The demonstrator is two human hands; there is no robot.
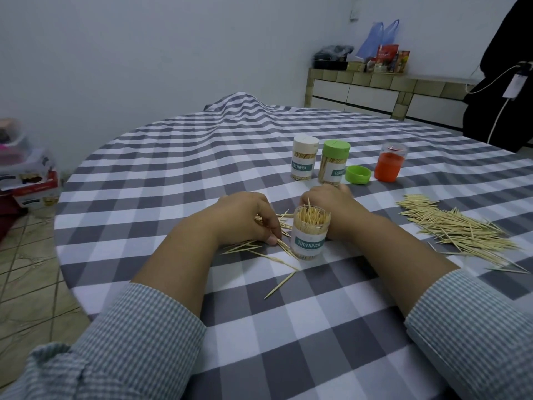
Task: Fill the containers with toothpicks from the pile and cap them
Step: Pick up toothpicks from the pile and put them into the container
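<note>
An uncapped clear container (309, 235) labelled TOOTHPICK stands upright between my hands, packed with toothpicks. My left hand (248, 217) is curled over loose toothpicks (259, 249) scattered to the container's left, pinching a few at the thumb. My right hand (331, 209) sits just behind and right of the container; its fingers are hidden. The main toothpick pile (458, 226) lies to the right. Farther back stand a white-capped container (304, 160), a green-capped container (334, 163), a loose green cap (357, 174) and an orange container (390, 166).
The round table wears a grey-and-white checked cloth (202, 168) that bunches up at the far edge. A dark-clothed person (501, 70) stands at the far right. A tiled counter (375, 88) with bags sits behind; boxes (31, 180) lie on the floor left.
</note>
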